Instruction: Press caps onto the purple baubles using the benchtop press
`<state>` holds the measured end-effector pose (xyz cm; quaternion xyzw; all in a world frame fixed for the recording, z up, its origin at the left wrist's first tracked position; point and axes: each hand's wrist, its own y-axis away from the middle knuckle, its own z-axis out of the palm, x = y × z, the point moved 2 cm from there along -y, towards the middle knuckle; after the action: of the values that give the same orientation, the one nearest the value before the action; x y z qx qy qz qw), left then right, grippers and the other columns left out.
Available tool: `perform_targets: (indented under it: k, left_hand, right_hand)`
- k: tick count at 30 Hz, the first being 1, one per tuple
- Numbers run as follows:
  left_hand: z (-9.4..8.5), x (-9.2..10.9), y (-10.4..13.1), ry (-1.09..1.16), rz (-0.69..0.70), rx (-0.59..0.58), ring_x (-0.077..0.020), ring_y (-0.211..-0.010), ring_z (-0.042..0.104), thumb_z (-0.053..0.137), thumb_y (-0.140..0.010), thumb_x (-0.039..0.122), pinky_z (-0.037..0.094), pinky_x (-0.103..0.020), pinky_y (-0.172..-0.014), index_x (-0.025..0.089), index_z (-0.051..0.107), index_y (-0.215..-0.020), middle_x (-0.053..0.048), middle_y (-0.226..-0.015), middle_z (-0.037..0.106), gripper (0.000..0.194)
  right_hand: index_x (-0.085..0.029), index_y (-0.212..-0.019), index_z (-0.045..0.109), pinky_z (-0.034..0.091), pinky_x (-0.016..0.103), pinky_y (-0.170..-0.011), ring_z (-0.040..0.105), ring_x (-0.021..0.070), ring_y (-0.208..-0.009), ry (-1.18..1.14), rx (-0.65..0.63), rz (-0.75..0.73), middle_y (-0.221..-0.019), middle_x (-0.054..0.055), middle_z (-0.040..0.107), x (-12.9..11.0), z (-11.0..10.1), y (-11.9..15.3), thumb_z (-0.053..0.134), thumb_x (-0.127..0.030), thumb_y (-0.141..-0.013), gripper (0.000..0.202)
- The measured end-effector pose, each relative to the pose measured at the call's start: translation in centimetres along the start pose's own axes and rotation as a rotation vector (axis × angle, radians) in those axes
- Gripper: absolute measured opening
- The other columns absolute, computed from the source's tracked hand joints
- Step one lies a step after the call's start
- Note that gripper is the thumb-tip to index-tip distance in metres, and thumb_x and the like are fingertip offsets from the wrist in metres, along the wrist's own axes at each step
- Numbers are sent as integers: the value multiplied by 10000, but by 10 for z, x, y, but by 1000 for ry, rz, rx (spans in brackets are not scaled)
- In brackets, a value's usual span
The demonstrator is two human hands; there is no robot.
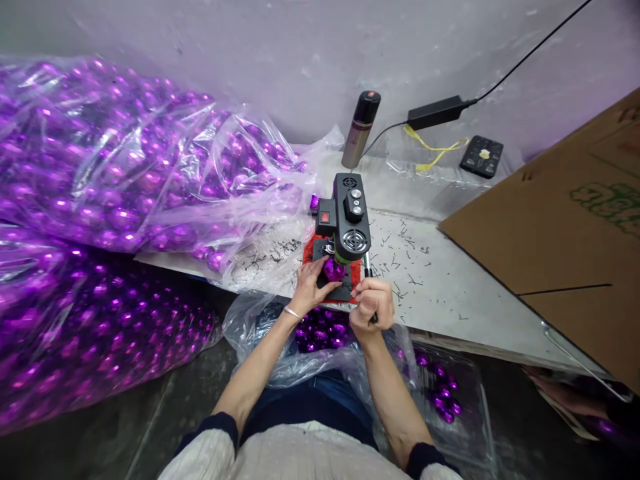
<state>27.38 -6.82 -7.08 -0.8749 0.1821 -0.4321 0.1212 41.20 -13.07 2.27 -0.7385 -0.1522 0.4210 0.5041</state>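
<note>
- A shiny purple ball [333, 269] is sitting under the head of a small black machine [350, 213], on its red base at the table's [450, 287] near edge; the machine is hiding the ball's top.
- The left hand [311, 287] is cupping the ball, fingers curled against its side.
- The right hand [373, 303] is gripping the machine's lever [367, 265] in a closed fist, which is covering most of it.
- A clear bag of purple balls [320, 330] is lying on the lap, partly hidden by the arms.
- Bigger bags [110, 173] are piling up on the left, running out of view.
</note>
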Motion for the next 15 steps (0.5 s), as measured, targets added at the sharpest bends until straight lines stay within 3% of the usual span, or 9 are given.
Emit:
perform_targets:
  k: [15]
  left_hand:
    - [2,-1,0,8,23,21,-310,-1187,667,742,-871,541,474,-492,-1063,208,570,-1405,-157,-1296,700,653]
  right_hand:
    - [-228,-774,507,529,337,-639,627,132,-632,-40,82,-19,-774,-10,583,12,9,14,385,-269,-1028,285]
